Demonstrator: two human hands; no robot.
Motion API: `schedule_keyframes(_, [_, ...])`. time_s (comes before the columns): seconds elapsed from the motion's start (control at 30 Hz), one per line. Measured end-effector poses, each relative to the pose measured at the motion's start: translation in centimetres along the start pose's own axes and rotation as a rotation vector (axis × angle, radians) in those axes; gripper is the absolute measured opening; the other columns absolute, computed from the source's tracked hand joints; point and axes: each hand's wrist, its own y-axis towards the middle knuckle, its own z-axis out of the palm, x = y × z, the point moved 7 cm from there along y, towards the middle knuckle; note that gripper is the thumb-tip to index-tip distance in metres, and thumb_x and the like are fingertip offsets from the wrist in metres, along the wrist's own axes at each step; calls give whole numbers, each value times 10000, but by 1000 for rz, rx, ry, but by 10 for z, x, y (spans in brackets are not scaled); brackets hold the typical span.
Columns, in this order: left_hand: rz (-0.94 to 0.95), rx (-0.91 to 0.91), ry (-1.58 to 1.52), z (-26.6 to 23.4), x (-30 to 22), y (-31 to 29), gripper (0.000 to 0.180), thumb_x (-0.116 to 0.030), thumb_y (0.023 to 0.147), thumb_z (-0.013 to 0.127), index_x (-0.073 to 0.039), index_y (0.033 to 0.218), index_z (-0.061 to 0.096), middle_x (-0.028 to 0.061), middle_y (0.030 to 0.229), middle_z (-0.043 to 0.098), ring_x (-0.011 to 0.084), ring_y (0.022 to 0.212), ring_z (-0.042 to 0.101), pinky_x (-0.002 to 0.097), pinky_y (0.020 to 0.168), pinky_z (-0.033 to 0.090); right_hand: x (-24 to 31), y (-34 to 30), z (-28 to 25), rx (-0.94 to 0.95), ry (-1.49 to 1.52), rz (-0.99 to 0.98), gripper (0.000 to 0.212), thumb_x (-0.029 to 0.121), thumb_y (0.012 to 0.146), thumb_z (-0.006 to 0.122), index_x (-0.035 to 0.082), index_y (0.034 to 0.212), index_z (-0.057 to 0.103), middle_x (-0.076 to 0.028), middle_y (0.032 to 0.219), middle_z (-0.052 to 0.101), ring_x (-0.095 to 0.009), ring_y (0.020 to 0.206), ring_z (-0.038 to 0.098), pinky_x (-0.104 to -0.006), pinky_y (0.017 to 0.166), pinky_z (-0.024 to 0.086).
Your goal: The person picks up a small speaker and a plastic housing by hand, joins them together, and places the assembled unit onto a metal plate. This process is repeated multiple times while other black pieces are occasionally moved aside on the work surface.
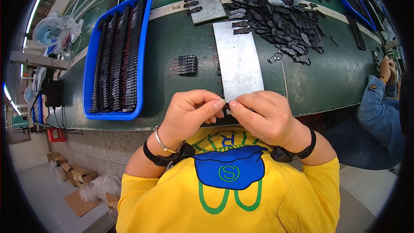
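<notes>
My left hand [189, 111] and my right hand [268, 115] meet at the table's near edge, thumbs and fingertips pinched together. Between them sits a small dark part [227, 106], mostly covered by the fingers, so its kind cannot be made out. Just beyond lies a long pale metal plate [239, 62], carrying black pieces with thin wires [241, 27] at its far end. To the left of the plate, a neat row of small black parts with red wires [187, 64] rests on the green table.
A blue tray [113, 115] at left holds packed rows of black parts. Loose flat black pieces [286, 28] are heaped at far right, near plastic bags. Another metal plate [207, 4] lies farther back. At right, a co-worker's denim sleeve [376, 103] reaches the table.
</notes>
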Motion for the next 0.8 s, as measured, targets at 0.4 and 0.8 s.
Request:
schedule_keyframes(0.4, [-124, 128, -220, -3, 13, -3, 118, -67, 903, 625, 42, 882, 664, 110, 733, 677, 114, 590, 624, 212, 545, 519, -64, -12, -41, 127, 49, 316, 306, 93, 707, 780, 30, 985, 670, -130, 934, 664, -296, 785, 644, -347, 681, 532])
schedule_keyframes(0.8, [-113, 154, -345, -7, 19, -5, 122, -77, 904, 642, 37, 916, 683, 100, 752, 686, 107, 612, 625, 216, 572, 525, -114, -9, -22, 657, -406, 136, 164, 64, 780, 660, 29, 940, 668, -101, 880, 629, -295, 812, 616, -383, 702, 514])
